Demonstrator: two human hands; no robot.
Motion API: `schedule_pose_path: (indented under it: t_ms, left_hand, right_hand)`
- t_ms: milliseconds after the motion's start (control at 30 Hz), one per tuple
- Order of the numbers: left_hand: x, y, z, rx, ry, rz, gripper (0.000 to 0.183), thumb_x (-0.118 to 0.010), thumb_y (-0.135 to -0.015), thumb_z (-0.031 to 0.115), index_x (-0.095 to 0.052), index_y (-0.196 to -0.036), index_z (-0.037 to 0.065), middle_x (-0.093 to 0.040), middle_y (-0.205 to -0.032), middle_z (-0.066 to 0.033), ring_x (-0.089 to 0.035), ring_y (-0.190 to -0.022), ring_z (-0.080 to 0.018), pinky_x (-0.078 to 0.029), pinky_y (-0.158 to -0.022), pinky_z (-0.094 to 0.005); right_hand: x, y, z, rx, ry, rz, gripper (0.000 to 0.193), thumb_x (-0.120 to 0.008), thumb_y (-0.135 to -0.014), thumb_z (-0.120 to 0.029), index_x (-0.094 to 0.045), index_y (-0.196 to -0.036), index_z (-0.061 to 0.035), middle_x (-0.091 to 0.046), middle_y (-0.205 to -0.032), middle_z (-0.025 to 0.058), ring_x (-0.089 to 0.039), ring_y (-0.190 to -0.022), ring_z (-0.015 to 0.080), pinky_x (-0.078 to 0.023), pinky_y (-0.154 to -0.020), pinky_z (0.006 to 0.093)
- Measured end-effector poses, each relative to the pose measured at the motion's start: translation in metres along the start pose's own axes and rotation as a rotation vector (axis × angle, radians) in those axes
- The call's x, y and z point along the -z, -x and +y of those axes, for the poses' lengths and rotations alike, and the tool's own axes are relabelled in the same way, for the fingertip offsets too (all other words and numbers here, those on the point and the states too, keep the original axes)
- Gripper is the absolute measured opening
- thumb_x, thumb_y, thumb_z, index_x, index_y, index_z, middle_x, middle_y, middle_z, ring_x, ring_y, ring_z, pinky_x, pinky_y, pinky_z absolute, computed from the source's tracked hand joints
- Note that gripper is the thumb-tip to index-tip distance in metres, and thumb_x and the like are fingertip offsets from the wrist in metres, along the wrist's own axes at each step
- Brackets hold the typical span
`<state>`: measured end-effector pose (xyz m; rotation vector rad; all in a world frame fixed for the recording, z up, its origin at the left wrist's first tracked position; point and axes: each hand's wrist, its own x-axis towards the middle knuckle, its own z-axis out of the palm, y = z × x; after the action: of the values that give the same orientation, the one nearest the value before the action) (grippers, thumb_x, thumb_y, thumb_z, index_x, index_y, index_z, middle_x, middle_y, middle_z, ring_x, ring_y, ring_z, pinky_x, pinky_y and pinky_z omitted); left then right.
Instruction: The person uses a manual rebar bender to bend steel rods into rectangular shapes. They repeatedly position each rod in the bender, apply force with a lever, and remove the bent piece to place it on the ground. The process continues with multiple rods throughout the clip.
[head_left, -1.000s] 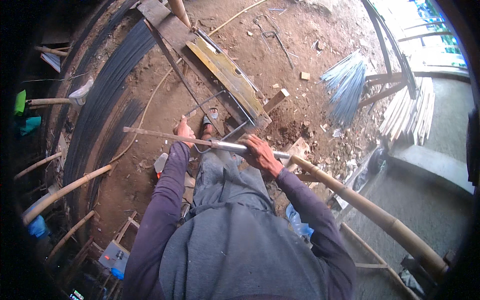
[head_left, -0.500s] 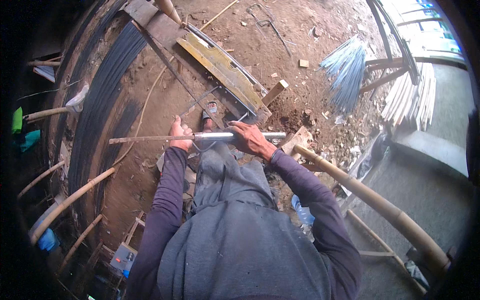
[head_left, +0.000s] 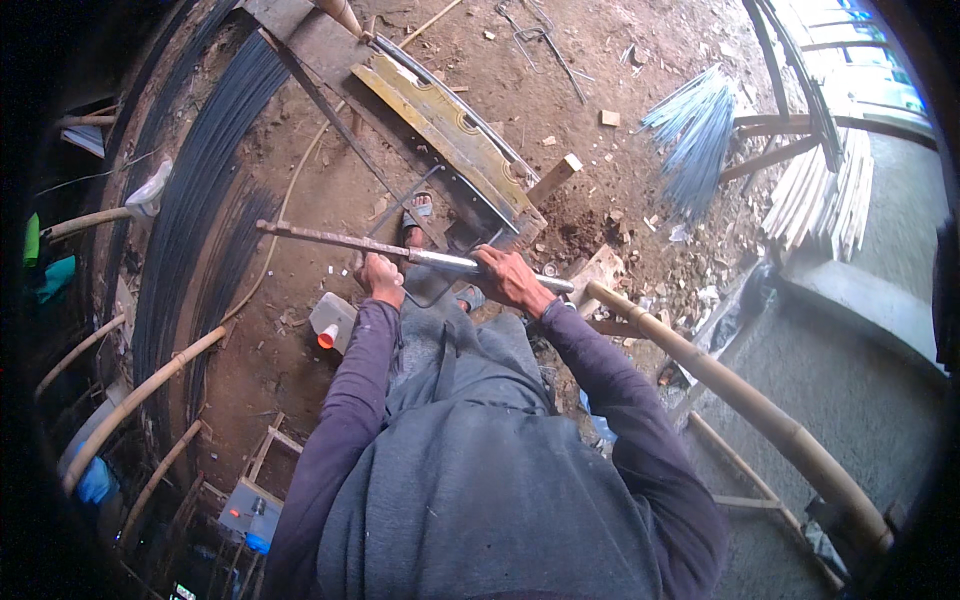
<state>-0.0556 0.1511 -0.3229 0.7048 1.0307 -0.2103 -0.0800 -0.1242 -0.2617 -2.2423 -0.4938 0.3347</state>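
Observation:
My right hand is wrapped round a silver metal pipe. The pipe continues leftward as a rusty bar, which slants up toward its far left end. Just under the bar, my left hand is closed, apparently on a thin bent steel rod; the fingers partly hide the grip. Other stretches of thin rod run toward the bench ahead of me. A yellow-painted, worn metal plate lies along that bench.
Long dark steel rods lie curved at left. A bundle of cut rods rests at the far right. Bamboo poles flank me on both sides. A pale container with an orange cap stands by my left forearm.
The bar's left end has swung away from me and right, so it now slants. My left hand has moved slightly right and nearer, below the bar. The capped container has come into view.

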Motion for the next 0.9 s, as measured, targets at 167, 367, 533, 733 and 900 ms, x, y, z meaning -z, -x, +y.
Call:
schedule_pose_path:
  t_ms: [167, 367, 533, 733, 900]
  left_hand:
    - [-0.016, 0.004, -0.009, -0.140, -0.266, 0.283, 0.042, -0.061, -0.096, 0.053, -0.043, -0.080, 0.018, -0.037, -0.055, 0.0045, -0.035, -0.037, -0.0108, -0.026, -0.033, -0.0297]
    - [-0.017, -0.015, -0.009, -0.085, -0.239, 0.243, 0.032, -0.060, -0.096, 0.051, -0.054, -0.106, 0.021, -0.039, -0.063, 0.0042, -0.039, -0.047, -0.0088, -0.034, -0.038, -0.0284]
    - [-0.019, -0.025, 0.001, -0.272, -0.632, 0.245, 0.048, -0.063, -0.092, 0.055, -0.058, -0.117, 0.014, -0.043, -0.068, 0.0018, -0.042, -0.048, -0.0092, -0.039, -0.040, -0.0292]
    - [-0.068, -0.006, 0.035, -0.515, -1.515, 0.054, 0.078, -0.072, -0.076, 0.064, -0.065, -0.121, 0.001, -0.068, -0.113, -0.0271, -0.064, -0.109, -0.0433, -0.048, -0.092, -0.0495]
    - [-0.129, -0.008, 0.007, -0.592, -1.589, -0.092, 0.114, -0.076, -0.069, 0.069, -0.035, -0.147, -0.005, -0.047, -0.143, -0.0314, -0.049, -0.130, -0.0438, -0.041, -0.108, -0.0479]
  right_hand:
    - [-0.024, 0.016, 0.014, 0.067, 0.073, 0.046, 0.034, -0.072, -0.085, -0.022, -0.054, -0.106, -0.0034, -0.063, -0.109, 0.0176, -0.067, -0.084, 0.0379, -0.054, -0.066, 0.0456]
    - [-0.025, 0.007, 0.025, 0.032, 0.163, -0.105, 0.022, -0.060, -0.083, -0.011, -0.049, -0.100, -0.0026, -0.057, -0.105, 0.0145, -0.064, -0.096, 0.0339, -0.053, -0.074, 0.0455]
    - [0.010, 0.041, 0.003, 0.175, 0.142, 0.086, 0.034, -0.064, -0.084, -0.019, -0.054, -0.112, -0.0030, -0.061, -0.112, 0.0162, -0.067, -0.094, 0.0340, -0.054, -0.074, 0.0435]
    - [0.094, 0.156, 0.031, -0.313, 0.203, 0.061, 0.029, -0.077, -0.071, -0.014, -0.065, -0.097, -0.0102, -0.068, -0.079, 0.0130, -0.069, -0.072, 0.0338, -0.053, -0.064, 0.0427]
    - [0.195, 0.218, 0.076, -0.451, 0.419, 0.164, 0.011, -0.074, -0.074, -0.016, -0.067, -0.081, -0.0099, -0.067, -0.068, 0.0151, -0.067, -0.059, 0.0327, -0.052, -0.054, 0.0419]
